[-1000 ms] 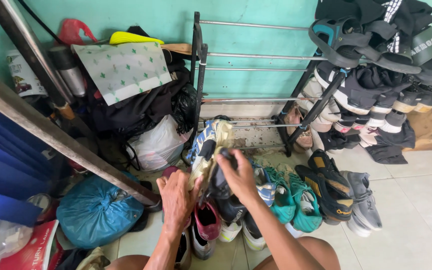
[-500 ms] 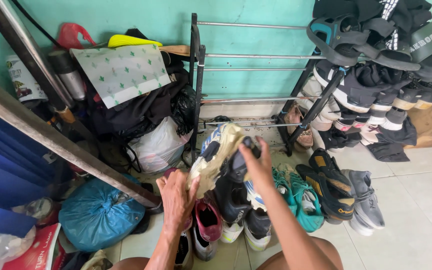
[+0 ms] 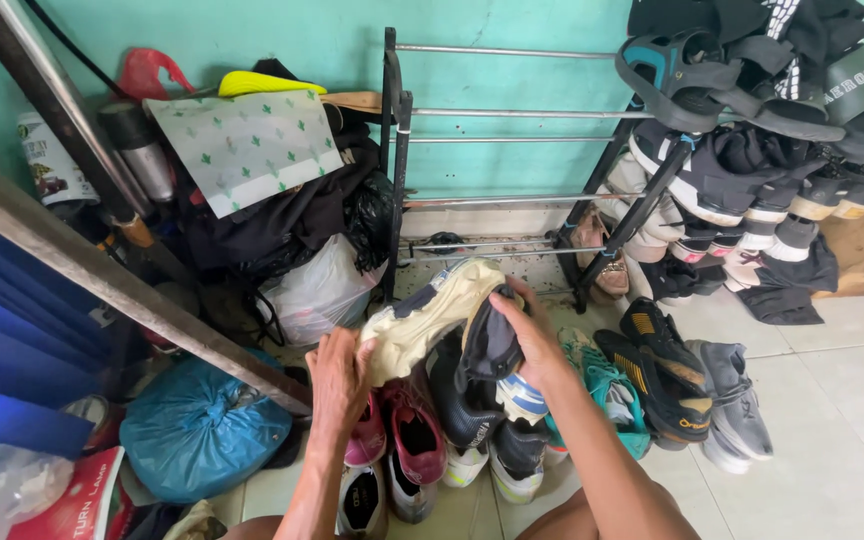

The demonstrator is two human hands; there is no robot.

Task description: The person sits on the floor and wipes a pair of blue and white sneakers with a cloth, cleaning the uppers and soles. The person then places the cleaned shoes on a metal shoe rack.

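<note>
Hands grip one worn cream leather shoe (image 3: 432,312): left hand (image 3: 340,375) clasps its near-left end, right hand (image 3: 522,335) its dark far-right end. Its long axis slants up toward the far right, above pink trainers (image 3: 397,435).

The left hand (image 3: 340,375) grips the heel of a cream shoe (image 3: 430,312); the right hand's (image 3: 532,338) fingers (image 3: 508,302) clasp a dark shoe (image 3: 489,345). Pink sneakers (image 3: 404,432) lie just below the fingers, a metal rack (image 3: 512,112) beyond them.

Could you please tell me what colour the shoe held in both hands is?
Cream shoe with dark trim, head view.
</note>
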